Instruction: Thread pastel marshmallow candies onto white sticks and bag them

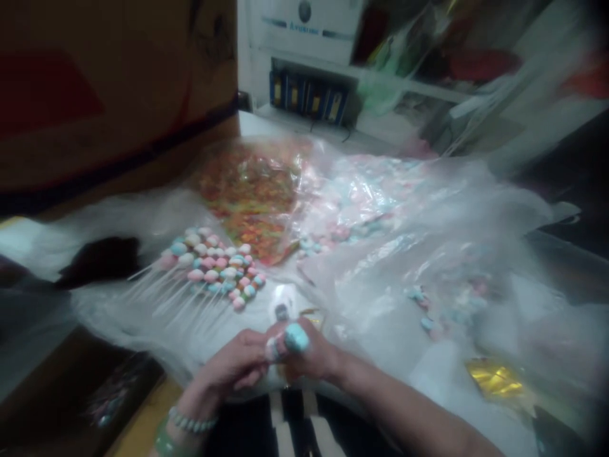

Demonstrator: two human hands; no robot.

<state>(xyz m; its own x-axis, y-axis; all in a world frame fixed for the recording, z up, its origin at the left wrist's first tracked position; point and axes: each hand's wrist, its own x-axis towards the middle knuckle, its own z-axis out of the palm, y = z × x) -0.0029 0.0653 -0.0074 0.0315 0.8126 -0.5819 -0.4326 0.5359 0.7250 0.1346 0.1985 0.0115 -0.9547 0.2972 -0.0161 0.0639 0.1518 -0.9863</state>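
A marshmallow skewer (pixel 295 337) with a blue piece at its near end is held between my two hands, close to my body. My left hand (pixel 240 358), with a beaded bracelet and a green bangle at the wrist, is closed at the skewer's left side. Around its other side, my right hand (pixel 316 355) is curled shut. The stick itself is hidden. Just beyond the hands stands a small white, shiny object (pixel 284 304) that I cannot make out. To the left lie several finished marshmallow skewers (pixel 214 263), their white sticks pointing toward me.
Behind the skewers is a bag of orange and green candies (pixel 257 190). A large clear plastic bag (pixel 380 254) with loose pastel marshmallows spreads to the right. Gold foil (pixel 495 377) lies at the right. A big cardboard box (pixel 118 95) stands back left, and shelves hold blue binders (pixel 307 95).
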